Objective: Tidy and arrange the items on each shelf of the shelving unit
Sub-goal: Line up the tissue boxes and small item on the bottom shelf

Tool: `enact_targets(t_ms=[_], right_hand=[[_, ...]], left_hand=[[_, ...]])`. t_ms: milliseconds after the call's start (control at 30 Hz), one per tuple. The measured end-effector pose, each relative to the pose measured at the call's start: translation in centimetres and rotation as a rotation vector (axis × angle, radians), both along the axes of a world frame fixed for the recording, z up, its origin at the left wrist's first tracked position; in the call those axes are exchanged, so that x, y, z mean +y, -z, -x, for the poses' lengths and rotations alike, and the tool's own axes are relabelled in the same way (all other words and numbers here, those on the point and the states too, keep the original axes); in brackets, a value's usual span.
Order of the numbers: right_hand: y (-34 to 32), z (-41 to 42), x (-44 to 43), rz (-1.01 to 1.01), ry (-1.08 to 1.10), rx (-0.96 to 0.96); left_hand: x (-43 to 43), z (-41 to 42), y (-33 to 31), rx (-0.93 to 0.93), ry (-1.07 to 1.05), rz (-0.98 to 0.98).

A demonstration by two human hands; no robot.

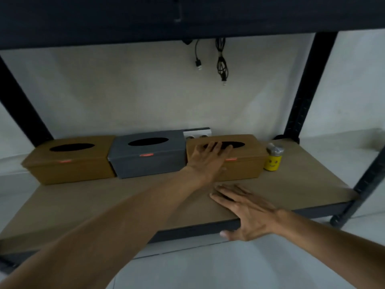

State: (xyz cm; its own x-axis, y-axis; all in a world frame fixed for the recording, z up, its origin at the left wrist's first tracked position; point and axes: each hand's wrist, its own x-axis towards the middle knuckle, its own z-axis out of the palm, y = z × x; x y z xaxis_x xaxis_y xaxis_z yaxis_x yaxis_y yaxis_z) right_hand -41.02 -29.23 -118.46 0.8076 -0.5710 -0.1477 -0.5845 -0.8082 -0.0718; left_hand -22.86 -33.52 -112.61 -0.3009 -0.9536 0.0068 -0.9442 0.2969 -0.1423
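Pale wall backed the dim wooden shelf [125, 197], where three tissue boxes stood in a row toward its far side. Your left hand [206, 157] lay flat, fingers spread, on the right brown box [250, 163], likely to nudge it snug against the grey box [145, 161]; the left brown box [70, 170] touched the grey one's other side. Your right hand [252, 215] rested open on the shelf's near edge, probably bracing you. A white box [198, 133] behind the row was mostly hidden, and the yellow smiley jar [273, 161] at the right end was blurred.
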Motion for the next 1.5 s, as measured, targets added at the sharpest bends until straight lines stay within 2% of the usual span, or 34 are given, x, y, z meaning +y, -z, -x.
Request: enact_targets(t_ms=[167,533,667,767,867,933,1033,1133,1200,1367,1500], right_hand=[[-0.5,2.6,-1.2,-0.009,0.087,-0.013],[-0.4,3.1,-1.4,-0.048,0.104,-0.073],[-0.2,3.2,-1.7,-0.050,0.113,-0.113],[-0.3,3.9,-2.0,-0.027,0.181,-0.235],[-0.6,5.0,-3.1,0.119,0.266,-0.423],[-0.8,5.6,-4.4,0.249,0.355,-0.597],[-1.8,6.3,-6.4,0.337,0.646,-0.778],[-2.3,6.7,-8.2,0.211,0.925,-0.877],[-2.2,6.8,-9.2,0.123,1.010,-0.932],[-0.8,6.3,-11.3,-0.090,1.091,-0.928],[0.1,5.9,-12.8,-0.127,1.079,-0.979]], left_hand=[[-2.2,-0.4,0.2,0.012,-0.070,-0.013],[-4.7,-1.2,0.7,0.039,-0.136,0.015],[-4.2,-0.7,0.7,0.026,-0.226,0.023],[-2.7,0.3,1.4,0.044,-0.176,0.129],[-0.7,1.7,2.5,0.136,-0.043,0.258],[1.0,3.2,3.1,0.230,-0.020,0.224],[3.6,5.7,4.4,0.320,0.046,0.052],[5.2,7.9,5.8,0.295,0.114,-0.034],[5.2,9.0,6.6,0.309,0.073,-0.089],[4.8,9.3,8.3,0.292,0.010,-0.178],[5.0,9.2,8.4,0.297,0.016,-0.172]])
